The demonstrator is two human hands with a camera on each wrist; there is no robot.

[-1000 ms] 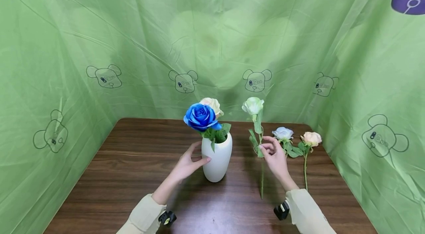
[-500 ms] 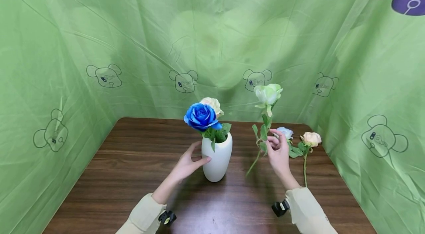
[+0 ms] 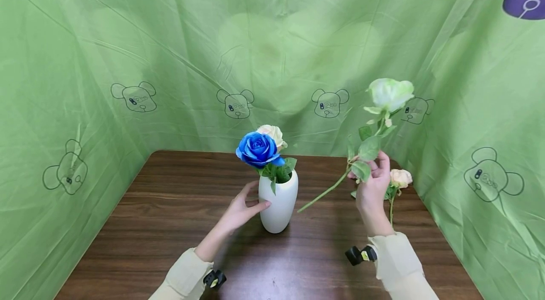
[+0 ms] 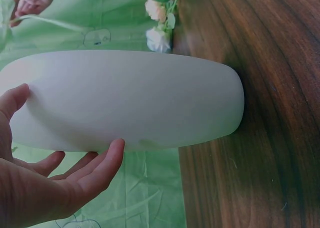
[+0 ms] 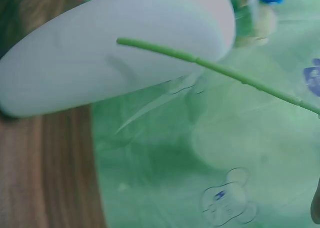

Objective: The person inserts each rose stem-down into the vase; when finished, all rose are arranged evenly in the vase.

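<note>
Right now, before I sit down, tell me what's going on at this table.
A person is handling roses and a vase. The left hand grips the side of the white vase, which holds a blue rose and a cream rose. The right hand holds a pale green rose by its stem, tilted above the wooden table, its lower end towards the vase but not in it. A peach rose and a bluish-white rose lie on the table.

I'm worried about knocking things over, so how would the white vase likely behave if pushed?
The white vase would probably tip if pushed high up, being tall and narrower toward the bottom. Its smooth, rounded side may be slippery where the left hand holds it. The blue rose and cream rose above its opening could make it slightly top-heavy.
</note>
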